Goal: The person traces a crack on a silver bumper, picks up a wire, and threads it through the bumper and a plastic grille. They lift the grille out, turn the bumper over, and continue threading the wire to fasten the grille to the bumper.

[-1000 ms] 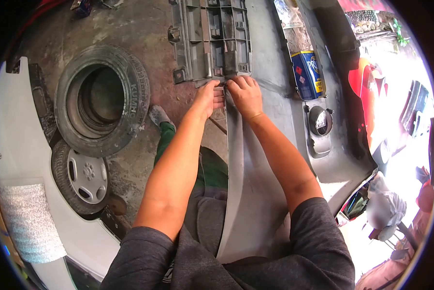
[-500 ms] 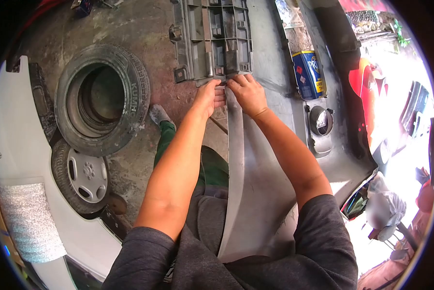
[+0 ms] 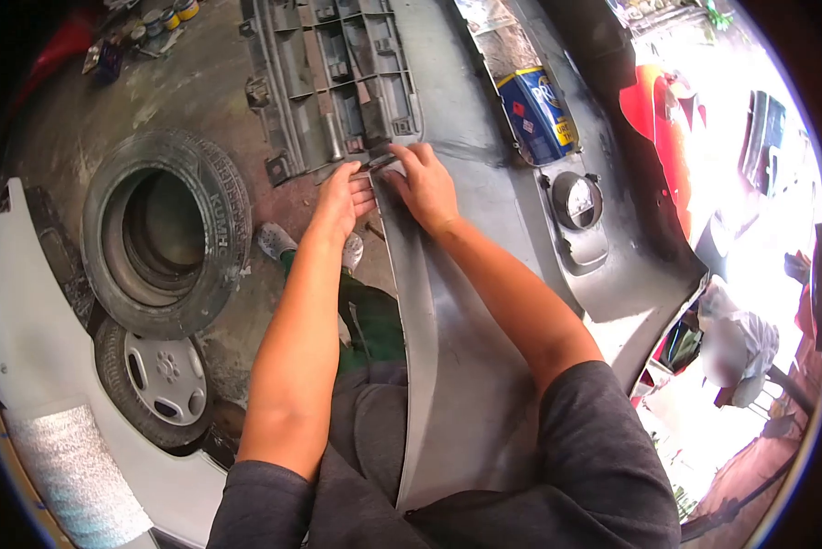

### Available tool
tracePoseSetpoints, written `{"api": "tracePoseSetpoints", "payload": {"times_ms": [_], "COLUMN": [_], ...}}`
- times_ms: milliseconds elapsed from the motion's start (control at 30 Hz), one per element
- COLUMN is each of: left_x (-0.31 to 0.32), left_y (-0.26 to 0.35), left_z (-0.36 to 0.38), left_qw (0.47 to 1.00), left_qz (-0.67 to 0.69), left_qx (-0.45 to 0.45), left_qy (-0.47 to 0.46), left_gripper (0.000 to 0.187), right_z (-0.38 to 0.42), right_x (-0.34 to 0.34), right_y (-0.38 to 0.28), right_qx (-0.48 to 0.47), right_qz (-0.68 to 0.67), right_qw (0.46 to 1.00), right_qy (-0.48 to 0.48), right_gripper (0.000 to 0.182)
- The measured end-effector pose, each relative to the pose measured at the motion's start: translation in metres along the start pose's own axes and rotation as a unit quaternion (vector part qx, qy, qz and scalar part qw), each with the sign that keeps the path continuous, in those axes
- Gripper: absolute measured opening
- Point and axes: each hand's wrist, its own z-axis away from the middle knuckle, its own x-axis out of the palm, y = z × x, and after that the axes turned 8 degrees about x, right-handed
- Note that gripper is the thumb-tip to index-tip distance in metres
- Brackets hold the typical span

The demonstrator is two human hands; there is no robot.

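Observation:
A large grey car bumper (image 3: pixel 466 366), its hollow inner side showing, stretches from my body to the top of the view. At its left edge, below the ribbed grille section (image 3: pixel 338 82), both hands meet around a short dark strip (image 3: pixel 381 162). My left hand (image 3: pixel 340 199) pinches the rim there, thumb on top and fingers reaching beneath. My right hand (image 3: pixel 423 189) lies on the bumper's surface, its fingers bent over the strip and thumb tucked under. What exactly the fingertips press is partly hidden.
Left on the floor are a tyre (image 3: pixel 232 215) and a wheel with a silver rim (image 3: pixel 168 380). A white car panel (image 3: pixel 27 311) curves along the far left. A blue can (image 3: pixel 535 114) shows through a bumper opening, above a round lamp (image 3: pixel 578 201). Small cans (image 3: pixel 168 18) stand upper left.
My view has shifted, so the hands and bumper appear farther left and tilted. The right hand's fingers are more raised and bent. Both hands stay at the same spot on the rim.

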Motion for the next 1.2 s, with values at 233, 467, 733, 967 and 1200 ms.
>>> {"api": "tracePoseSetpoints", "payload": {"times_ms": [233, 467, 733, 967, 1200], "left_x": [0.007, 0.015, 0.011, 0.012, 0.010], "left_y": [-0.004, -0.010, -0.014, -0.016, -0.012], "left_z": [0.000, 0.004, -0.004, -0.005, -0.005], "left_qw": [0.999, 0.996, 0.996, 0.996, 0.997], "left_qz": [0.001, 0.027, 0.027, 0.033, 0.041], "left_qx": [0.034, 0.063, 0.059, 0.046, 0.006], "left_qy": [0.041, 0.057, 0.065, 0.073, 0.064], "left_gripper": [0.032, 0.027, 0.025, 0.025, 0.034], "right_z": [-0.027, -0.022, -0.018, -0.012, -0.013], "right_x": [0.003, 0.006, 0.014, 0.022, 0.014], "right_y": [0.014, 0.012, 0.016, 0.018, 0.014], "right_qx": [-0.126, -0.126, -0.128, -0.113, -0.146], "right_qz": [0.105, 0.099, 0.122, 0.136, 0.176], "right_qw": [0.985, 0.986, 0.984, 0.984, 0.973], "right_qy": [-0.061, -0.037, -0.033, -0.014, -0.040], "right_gripper": [0.017, 0.014, 0.018, 0.025, 0.032]}}
